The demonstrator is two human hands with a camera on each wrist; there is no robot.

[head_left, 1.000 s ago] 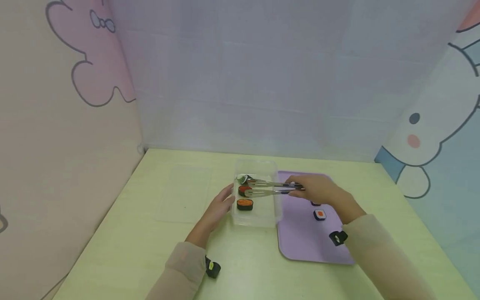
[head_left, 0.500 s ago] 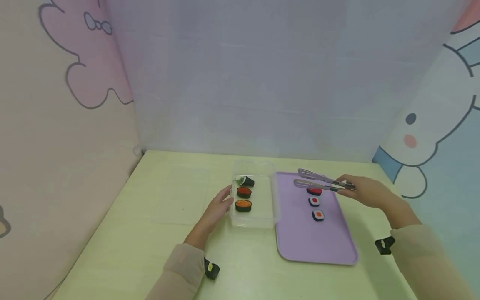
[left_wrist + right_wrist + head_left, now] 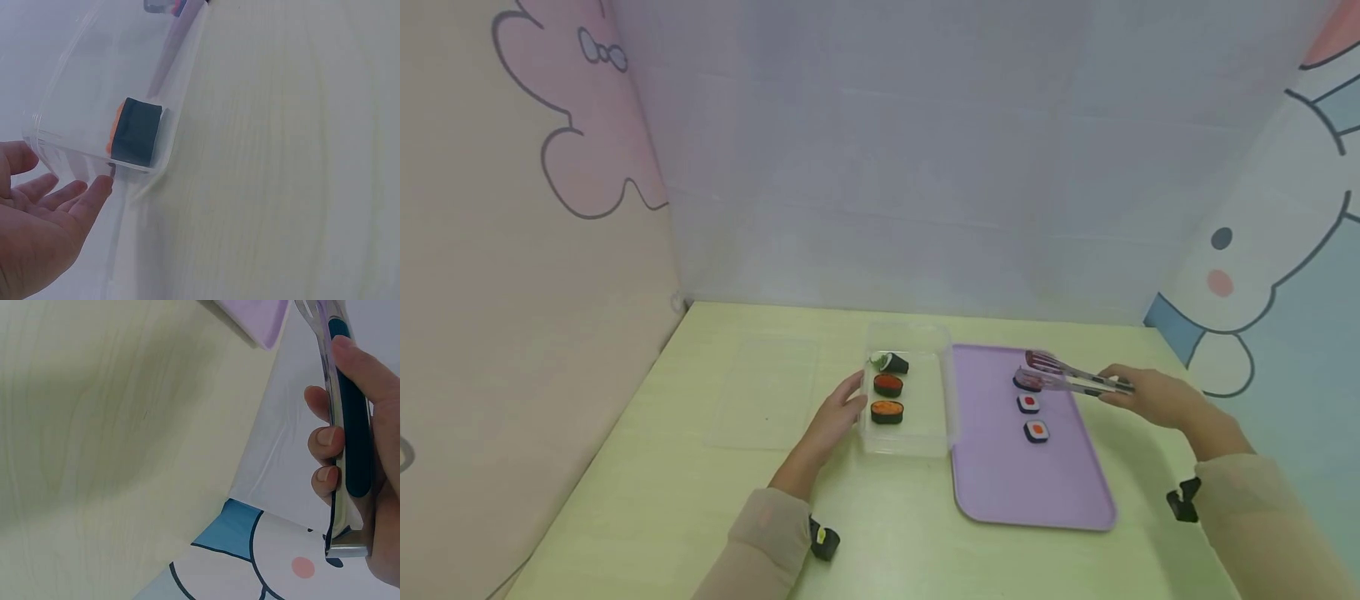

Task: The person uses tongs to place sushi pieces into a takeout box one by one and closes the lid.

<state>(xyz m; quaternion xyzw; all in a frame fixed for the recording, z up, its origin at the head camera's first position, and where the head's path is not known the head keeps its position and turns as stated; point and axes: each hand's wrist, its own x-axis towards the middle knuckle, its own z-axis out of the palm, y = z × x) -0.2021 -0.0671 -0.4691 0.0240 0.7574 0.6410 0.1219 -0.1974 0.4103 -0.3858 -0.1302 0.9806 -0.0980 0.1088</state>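
My right hand (image 3: 1153,396) grips metal tongs (image 3: 350,425) by their dark handles. The tongs' slotted ends hang spread over the red-topped sushi (image 3: 1027,380) at the back of the purple tray (image 3: 1030,492); whether they touch it I cannot tell. Two square sushi rolls, one red-centred (image 3: 1028,403) and one orange-centred (image 3: 1036,431), lie nearer on the tray. My left hand (image 3: 835,421) touches the left side of a clear plastic box (image 3: 917,446), fingers loosely bent. Inside along that side lie a hand roll (image 3: 893,362), a red-topped sushi (image 3: 888,384) and an orange-topped sushi (image 3: 136,132).
A clear flat lid (image 3: 763,392) lies on the pale yellow table (image 3: 910,533) left of the box. The box stands against the tray's left edge. Walls with cartoon prints (image 3: 1247,275) enclose the table at the back and sides.
My right hand has carried the tongs rightward from over the box to above the tray, then slightly down to the red-topped sushi. The left hand has stayed at the box.
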